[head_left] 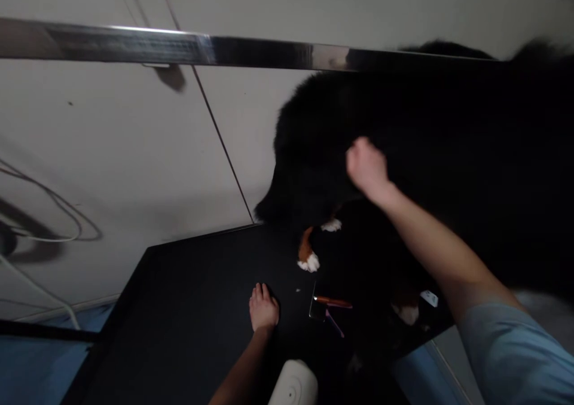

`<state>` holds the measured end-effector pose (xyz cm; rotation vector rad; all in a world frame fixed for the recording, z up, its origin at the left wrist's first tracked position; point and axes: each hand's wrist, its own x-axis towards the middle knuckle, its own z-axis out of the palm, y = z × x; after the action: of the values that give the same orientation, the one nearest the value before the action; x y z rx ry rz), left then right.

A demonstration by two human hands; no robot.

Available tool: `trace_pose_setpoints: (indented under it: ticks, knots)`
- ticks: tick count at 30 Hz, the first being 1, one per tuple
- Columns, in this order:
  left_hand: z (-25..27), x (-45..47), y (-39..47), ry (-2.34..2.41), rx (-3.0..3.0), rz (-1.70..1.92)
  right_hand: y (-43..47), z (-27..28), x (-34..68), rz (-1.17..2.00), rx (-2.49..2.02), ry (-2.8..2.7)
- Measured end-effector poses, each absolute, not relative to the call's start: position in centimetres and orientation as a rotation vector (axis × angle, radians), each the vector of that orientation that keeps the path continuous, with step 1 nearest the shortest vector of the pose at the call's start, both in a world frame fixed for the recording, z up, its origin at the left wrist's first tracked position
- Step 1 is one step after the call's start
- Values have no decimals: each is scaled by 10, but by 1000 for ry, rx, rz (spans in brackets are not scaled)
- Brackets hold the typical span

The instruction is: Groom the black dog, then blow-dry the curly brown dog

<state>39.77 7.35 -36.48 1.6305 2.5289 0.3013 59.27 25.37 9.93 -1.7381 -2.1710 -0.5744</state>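
Note:
A large black dog (323, 124) with white-tipped, rust-coloured legs stands on a black table (179, 303). My left hand (263, 308) lies flat on the table, fingers together and stretched out, left of some slim tools. My right hand (368, 168) is against the dog's dark fur near its neck and shoulder. Its fingers are curled in; blur and darkness hide what they hold, if anything. Between my left hand and the dog's legs lie an orange-handled tool (332, 301) and a thin purple-handled tool (334, 323).
A shiny metal bar (251, 52) crosses above the dog. A thin dark line runs from the wall down to the table's far edge. At the bottom is a white rounded device (295, 384). Cables (49, 195) hang at the left; a small white label (429, 298) shows at the right.

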Motion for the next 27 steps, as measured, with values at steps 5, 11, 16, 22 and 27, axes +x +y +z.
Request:
trace_pose_setpoints:
  ticks: [5, 11, 16, 22, 27]
  knots:
    - [-365, 399, 73, 2545, 1650, 344, 291, 139, 577, -528, -1733, -2161]
    - [-356, 399, 72, 2519, 1626, 299, 230, 43, 552, -153, -1382, -3177]
    - [-361, 398, 73, 2516, 1633, 305, 265, 125, 590, -436, -1778, -1903]
    - [-363, 397, 73, 2515, 1634, 297, 268, 122, 530, -126, -1591, -2536]
    - [-364, 398, 71, 2520, 1627, 327, 236, 112, 521, -253, -1456, -2684]
